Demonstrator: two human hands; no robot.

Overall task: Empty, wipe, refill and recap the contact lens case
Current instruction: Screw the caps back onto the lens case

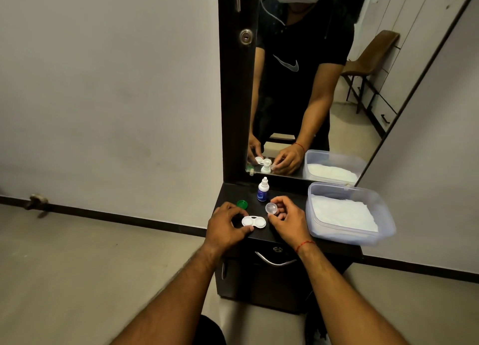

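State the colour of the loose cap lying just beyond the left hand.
Green. The cap shows best in the head view.

A home bedroom, with dressing mirror (337,137) and wardrobes (407,33)

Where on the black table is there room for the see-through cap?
Best spot: the bare patch of tabletop between the bottle and the plastic tub, behind the right hand holding the clear cap. A thin strip also shows in front of the lens case. The left side is crowded by the left hand and green cap; the tub fills the right.
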